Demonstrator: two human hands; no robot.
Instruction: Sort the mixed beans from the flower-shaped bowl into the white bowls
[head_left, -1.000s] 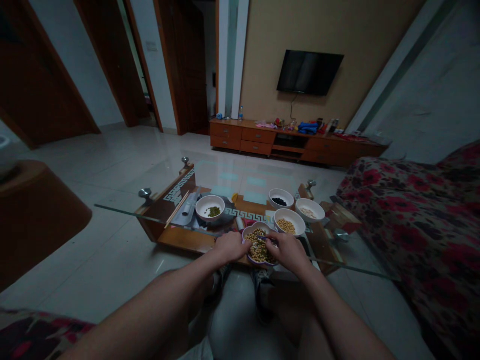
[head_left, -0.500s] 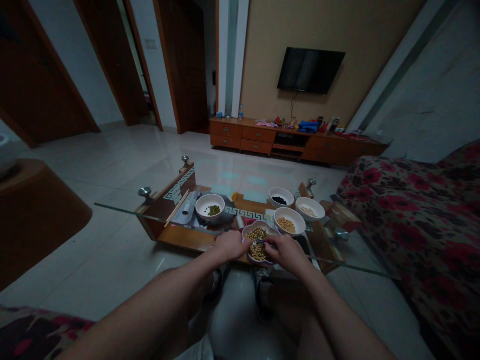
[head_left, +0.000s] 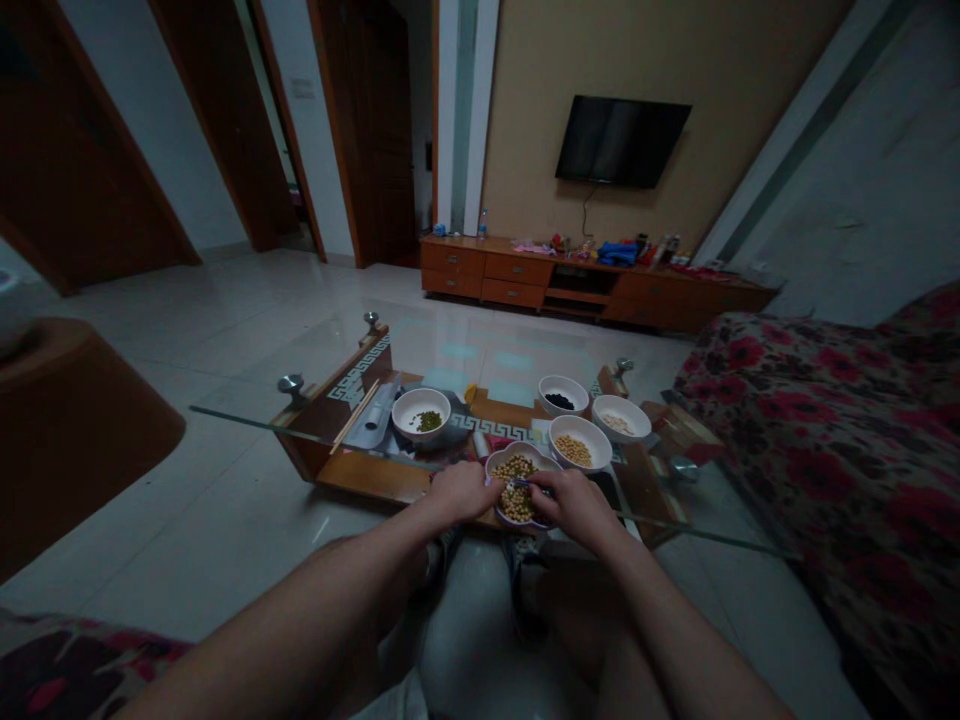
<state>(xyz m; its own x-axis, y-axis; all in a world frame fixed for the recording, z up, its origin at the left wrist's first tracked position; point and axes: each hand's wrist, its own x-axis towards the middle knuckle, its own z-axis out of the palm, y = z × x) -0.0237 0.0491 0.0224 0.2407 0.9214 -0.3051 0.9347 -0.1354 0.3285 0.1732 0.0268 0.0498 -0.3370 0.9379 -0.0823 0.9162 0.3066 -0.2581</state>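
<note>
The left hand grips a dish at the tabletop's near edge. The right hand pinches a small tool among beans.

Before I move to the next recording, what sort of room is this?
Most likely a home living room: a television hangs on the wall above a long wooden cabinet, and a glass-topped coffee table stands before the person.

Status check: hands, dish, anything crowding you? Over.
Left hand gripping flower-shaped dish at rim. Right hand pinching slim tool over it. Tan and green beans inside. White bowl close beyond right hand.
</note>
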